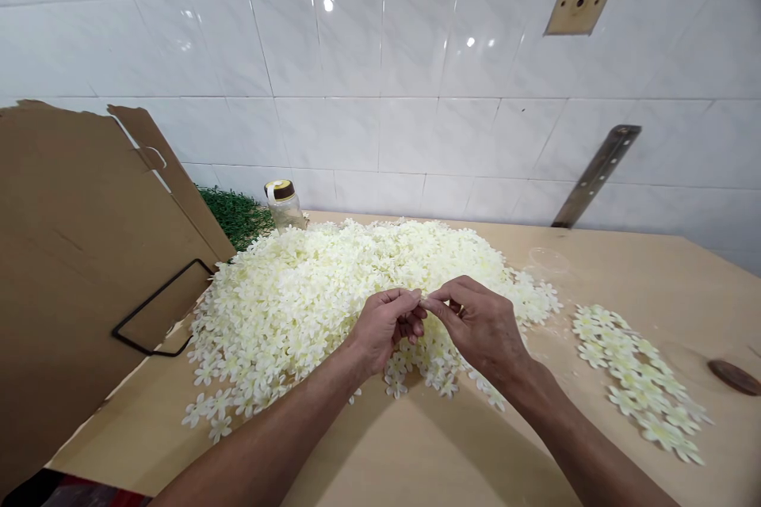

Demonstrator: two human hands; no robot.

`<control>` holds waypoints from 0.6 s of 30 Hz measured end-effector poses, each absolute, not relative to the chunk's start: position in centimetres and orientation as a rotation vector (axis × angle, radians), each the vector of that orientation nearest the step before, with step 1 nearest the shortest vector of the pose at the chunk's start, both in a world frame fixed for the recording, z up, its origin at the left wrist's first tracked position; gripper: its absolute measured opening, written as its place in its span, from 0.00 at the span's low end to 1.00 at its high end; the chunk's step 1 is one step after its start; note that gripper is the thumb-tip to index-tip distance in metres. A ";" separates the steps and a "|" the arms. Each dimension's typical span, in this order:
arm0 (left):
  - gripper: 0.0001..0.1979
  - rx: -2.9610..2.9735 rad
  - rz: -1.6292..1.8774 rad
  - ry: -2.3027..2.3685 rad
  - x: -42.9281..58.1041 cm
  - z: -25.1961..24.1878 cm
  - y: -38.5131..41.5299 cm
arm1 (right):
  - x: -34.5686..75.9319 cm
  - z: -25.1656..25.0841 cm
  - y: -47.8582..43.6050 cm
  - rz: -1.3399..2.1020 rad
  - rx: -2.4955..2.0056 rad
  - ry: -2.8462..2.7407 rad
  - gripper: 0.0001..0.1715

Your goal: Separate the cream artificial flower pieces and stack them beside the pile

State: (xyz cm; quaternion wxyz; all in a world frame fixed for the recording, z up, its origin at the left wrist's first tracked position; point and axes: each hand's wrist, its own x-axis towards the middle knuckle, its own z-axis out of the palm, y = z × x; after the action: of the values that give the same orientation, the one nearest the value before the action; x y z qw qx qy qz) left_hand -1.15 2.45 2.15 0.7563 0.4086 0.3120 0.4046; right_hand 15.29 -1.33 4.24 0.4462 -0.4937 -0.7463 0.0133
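A big heap of pale yellow-white artificial flowers covers the middle of the table. Over its front part, my left hand is closed in a pinch, thumb against forefinger. My right hand pinches too, its fingertips meeting those of the left. Whatever sits between the fingertips is too small and too hidden to make out. To the right, apart from the heap, lies a band of similar flowers spread flat on the table.
A cardboard sheet stands at the left, with a black wire frame against it. Behind the heap are a bottle with a brown lid and green artificial foliage. A brown oval object lies far right on the wooden table.
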 end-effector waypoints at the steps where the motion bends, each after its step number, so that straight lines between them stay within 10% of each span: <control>1: 0.16 0.891 0.885 0.674 -1.2 2.1 2.5 | 15.3 4.3 -1.3 0.024 -1.218 -1.855 0.08; 18: 0.18 0.833 0.851 0.677 -1.1 2.2 2.3 | 15.1 3.6 -1.1 0.071 -1.339 -1.813 0.16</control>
State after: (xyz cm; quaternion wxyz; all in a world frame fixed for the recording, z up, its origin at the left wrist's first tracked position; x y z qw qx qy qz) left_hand -1.06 2.31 2.24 0.7746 0.3846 0.3125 0.3929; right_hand 15.11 -1.13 3.63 0.4290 -0.5363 -0.7263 0.0283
